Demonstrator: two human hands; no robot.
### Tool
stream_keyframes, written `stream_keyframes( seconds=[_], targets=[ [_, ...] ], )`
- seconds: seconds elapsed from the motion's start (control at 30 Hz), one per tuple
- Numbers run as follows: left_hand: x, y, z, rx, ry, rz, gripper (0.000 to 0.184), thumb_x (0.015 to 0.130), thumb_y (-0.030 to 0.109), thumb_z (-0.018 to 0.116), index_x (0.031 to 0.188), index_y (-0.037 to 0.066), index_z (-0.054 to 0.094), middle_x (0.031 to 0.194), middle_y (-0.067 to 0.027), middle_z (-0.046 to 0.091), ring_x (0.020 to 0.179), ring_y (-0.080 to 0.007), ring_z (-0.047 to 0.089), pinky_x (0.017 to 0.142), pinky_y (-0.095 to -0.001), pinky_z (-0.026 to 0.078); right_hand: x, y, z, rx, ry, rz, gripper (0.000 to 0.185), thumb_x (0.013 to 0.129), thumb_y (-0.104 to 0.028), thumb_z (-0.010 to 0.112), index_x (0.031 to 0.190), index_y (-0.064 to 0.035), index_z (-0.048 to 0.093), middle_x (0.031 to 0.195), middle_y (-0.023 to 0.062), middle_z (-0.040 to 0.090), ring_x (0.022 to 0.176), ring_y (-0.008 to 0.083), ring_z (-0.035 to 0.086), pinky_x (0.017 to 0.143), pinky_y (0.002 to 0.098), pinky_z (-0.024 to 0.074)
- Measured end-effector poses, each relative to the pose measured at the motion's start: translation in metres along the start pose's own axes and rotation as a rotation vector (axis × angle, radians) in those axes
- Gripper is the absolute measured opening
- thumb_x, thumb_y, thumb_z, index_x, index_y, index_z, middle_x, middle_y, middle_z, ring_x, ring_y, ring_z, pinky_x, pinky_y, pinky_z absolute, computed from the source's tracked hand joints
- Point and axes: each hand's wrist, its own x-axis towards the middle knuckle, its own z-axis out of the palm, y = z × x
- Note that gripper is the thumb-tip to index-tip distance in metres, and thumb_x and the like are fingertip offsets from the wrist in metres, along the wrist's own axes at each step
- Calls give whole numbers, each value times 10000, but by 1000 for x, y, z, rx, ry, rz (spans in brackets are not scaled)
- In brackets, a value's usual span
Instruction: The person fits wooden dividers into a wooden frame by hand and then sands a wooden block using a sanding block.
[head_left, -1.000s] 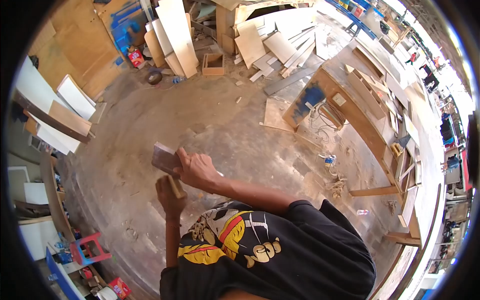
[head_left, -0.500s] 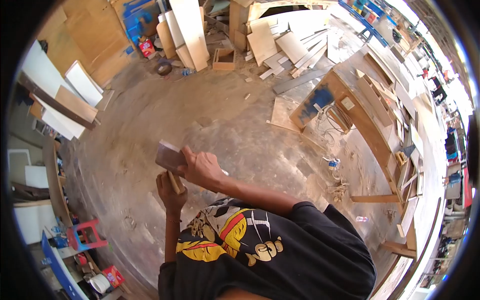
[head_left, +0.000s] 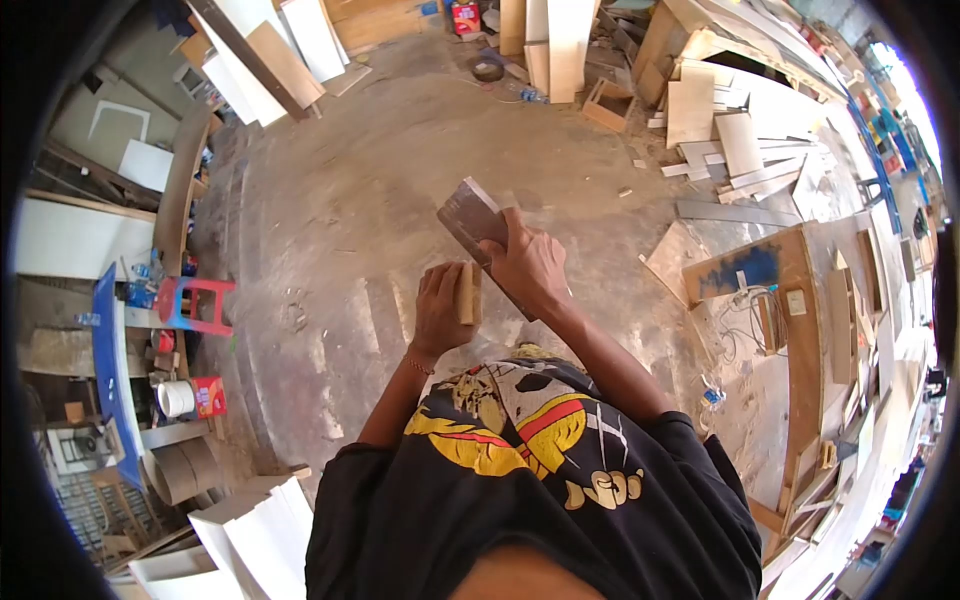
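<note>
My left hand is closed around a small light-brown wooden block, held upright in front of my chest. Just to its right, my right hand grips a flat, dark-brown board-like strip. The strip slants from upper left to lower right, its far end pointing away from me, and part of it is under my fingers. Its edge passes close by the block; whether the two touch I cannot tell. Both pieces are up off the floor.
Around the dusty concrete floor are leaning panels, a pile of wood offcuts and a wooden frame with cables. A red and blue stool, a white bucket and white boxes stand at left.
My view has turned left, bringing more of the left side in. The strip, earlier above the block and more level, now slants steeply beside it. Both hands keep their hold.
</note>
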Motion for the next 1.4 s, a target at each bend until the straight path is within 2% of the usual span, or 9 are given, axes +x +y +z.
stream_keyframes(
  seconds=[0.23, 0.4, 0.7, 0.83, 0.9, 0.93, 1.03, 1.2, 1.4],
  targets=[
    [4, -18, -15, -32, 86, -244, 581, 570, 54, 662, 1120, -26, 491, 1075, -188, 530, 1024, -374, 504, 889, -414, 429, -26, 4, -11, 40, -95, -46, 346, 773, -266, 651, 1001, -60, 493, 784, 203, 646, 747, 394, 624, 629, 472, 464],
    [6, -13, -24, -736, 16, -454, 556, 577, 3, 574, 1130, 5, 516, 1015, -137, 548, 947, -281, 558, 866, -310, 425, -8, 10, -18, 53, 5, 18, 366, 775, -290, 654, 1046, -85, 517, 804, 199, 654, 743, 391, 628, 648, 455, 468],
    [8, -13, -26, -558, -181, -226, 566, 549, 46, 615, 1105, -6, 518, 972, -98, 552, 927, -212, 545, 834, -330, 424, 8, -5, -11, 62, -76, -39, 366, 766, -277, 655, 1043, -81, 517, 802, 189, 650, 793, 384, 623, 669, 455, 468],
    [-10, -33, -15, -703, -105, -423, 556, 600, 37, 624, 1144, -12, 518, 1007, -110, 576, 973, -228, 565, 855, -341, 440, -9, -2, -19, 51, -116, -38, 379, 767, -292, 659, 1052, -86, 517, 819, 189, 653, 803, 383, 625, 682, 456, 468],
    [-14, -35, -15, -1166, 150, -726, 551, 676, 14, 614, 1210, -30, 489, 1068, -121, 579, 1017, -232, 564, 876, -335, 457, -11, 7, -14, 58, -143, -41, 382, 769, -301, 660, 1049, -86, 516, 824, 188, 655, 807, 380, 627, 687, 456, 468],
    [-8, -26, -29, -1268, 45, -758, 561, 762, 56, 605, 1281, -46, 418, 1143, -141, 558, 1039, -236, 568, 892, -339, 473, -12, 14, -5, 78, -63, -23, 380, 770, -300, 665, 1045, -84, 515, 823, 181, 657, 794, 377, 631, 671, 454, 471],
    [-6, -22, -15, -1615, 152, -751, 553, 811, 132, 586, 1303, -30, 391, 1168, -139, 546, 1026, -227, 577, 869, -349, 496, -14, 8, 1, 129, 94, -26, 370, 772, -291, 675, 1032, -81, 515, 826, 171, 660, 763, 366, 639, 627, 443, 476],
    [-35, -38, 33, -1395, 182, -651, 564, 924, 377, 457, 1346, 77, 236, 1204, -106, 476, 1043, -206, 551, 795, -321, 512, -29, -17, 13, 132, 153, -230, 352, 776, -247, 673, 1023, -70, 496, 811, 151, 644, 680, 345, 633, 529, 398, 467],
    [-65, -63, 58, -1266, 178, -710, 593, 921, 449, 449, 1339, 86, 237, 1214, -100, 450, 1030, -195, 534, 800, -306, 493, -6, -12, 31, 89, 171, -95, 342, 780, -240, 659, 1005, -62, 474, 785, 151, 635, 669, 352, 624, 520, 422, 446]
  ],
)
